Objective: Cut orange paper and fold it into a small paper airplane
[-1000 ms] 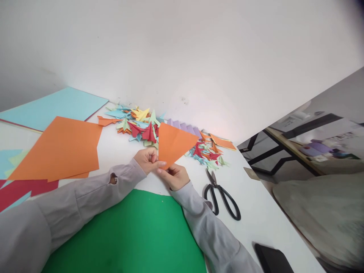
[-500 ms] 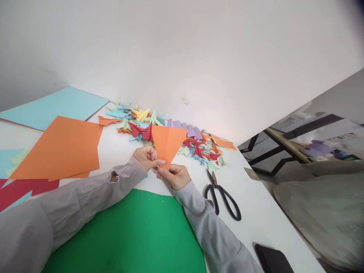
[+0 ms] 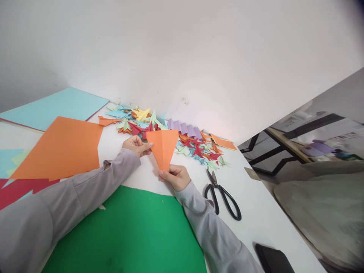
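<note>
Between my hands is a piece of orange folded paper (image 3: 164, 147), wide at the top and narrowing toward the bottom, with a crease down its middle. My left hand (image 3: 137, 146) pinches its left edge near the upper corner. At the narrow lower end, my right hand (image 3: 176, 176) grips the paper between thumb and fingers. Behind the paper lies a heap of small folded paper planes (image 3: 136, 115) in several colours. A green sheet (image 3: 133, 227) spreads over the table below my forearms.
Black-handled scissors (image 3: 223, 193) lie right of my right hand. Orange sheets (image 3: 62, 148) and a light blue sheet stack (image 3: 57, 108) lie at left. Purple pleated paper (image 3: 184, 128) rests near the wall. A dark object (image 3: 273, 258) sits at the right front edge of the white table (image 3: 256, 204).
My left hand has moved from the paper's narrow lower end up to its left edge. The paper has shifted slightly left and down. My right hand still holds the bottom end.
</note>
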`<state>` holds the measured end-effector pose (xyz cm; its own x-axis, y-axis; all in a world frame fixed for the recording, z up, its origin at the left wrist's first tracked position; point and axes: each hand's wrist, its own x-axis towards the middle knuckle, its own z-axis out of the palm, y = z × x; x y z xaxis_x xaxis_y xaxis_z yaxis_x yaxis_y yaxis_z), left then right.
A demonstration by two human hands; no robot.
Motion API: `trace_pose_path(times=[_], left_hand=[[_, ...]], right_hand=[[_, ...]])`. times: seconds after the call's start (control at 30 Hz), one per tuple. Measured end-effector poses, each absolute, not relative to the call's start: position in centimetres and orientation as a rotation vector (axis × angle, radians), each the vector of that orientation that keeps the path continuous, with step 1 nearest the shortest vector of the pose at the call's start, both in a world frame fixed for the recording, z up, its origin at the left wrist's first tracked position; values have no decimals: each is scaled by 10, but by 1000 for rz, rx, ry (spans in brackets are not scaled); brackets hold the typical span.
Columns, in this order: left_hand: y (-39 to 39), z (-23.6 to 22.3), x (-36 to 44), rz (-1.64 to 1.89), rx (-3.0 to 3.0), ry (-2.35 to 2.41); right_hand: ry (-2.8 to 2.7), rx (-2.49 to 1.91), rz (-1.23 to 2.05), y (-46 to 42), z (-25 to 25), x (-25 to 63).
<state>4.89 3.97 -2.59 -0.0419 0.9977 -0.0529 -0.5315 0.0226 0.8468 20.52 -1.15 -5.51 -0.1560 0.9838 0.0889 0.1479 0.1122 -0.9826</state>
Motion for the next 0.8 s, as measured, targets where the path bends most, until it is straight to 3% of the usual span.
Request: trace_pose_path(times=[0.3,0.47,0.67,0.8], left_hand=[[51,-27,43,1516,594,826],[47,-23,44,1386,565,851],[22,-29,58,1045,1022,666],[20,-37,61,1060,1127,744]], right_hand=[[-1491,-1148,1284,-14,-39,206],[-1504,-1149,1204,-13,-47,205],[-1652,-1163,1084,-13,-52,207],[-1711,-1179,1020,-13,-50,205]])
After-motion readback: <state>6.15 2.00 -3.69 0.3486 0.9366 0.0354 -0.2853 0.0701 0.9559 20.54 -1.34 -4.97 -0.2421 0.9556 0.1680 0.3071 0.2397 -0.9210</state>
